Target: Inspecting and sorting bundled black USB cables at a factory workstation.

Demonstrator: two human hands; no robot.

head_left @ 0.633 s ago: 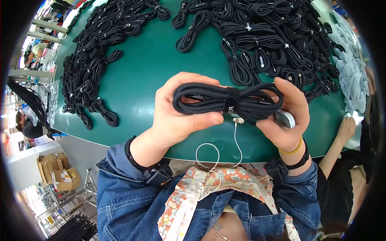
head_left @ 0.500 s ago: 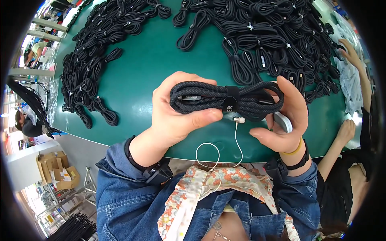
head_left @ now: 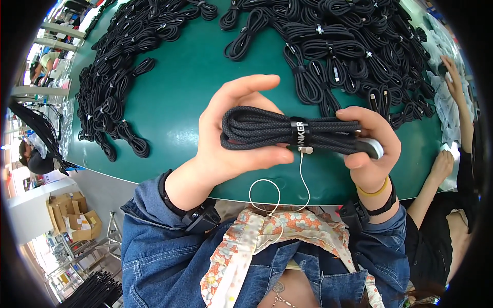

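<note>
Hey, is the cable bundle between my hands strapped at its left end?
No, the black strap wraps around the middle of the cable bundle, while the left end shows only bare loops.

I've got the left grip [head_left: 214, 136] on one end of the strapped cable [head_left: 257, 129], right grip [head_left: 386, 132] on the other, a pale-edged disc [head_left: 374, 149] tucked within it. White earbud [head_left: 306, 150] just below the strap [head_left: 298, 131]! Black piles [head_left: 344, 43] crowd the green bench [head_left: 190, 77]; far right, a co-worker's hand [head_left: 453, 76] over grey bags [head_left: 446, 123].
</note>
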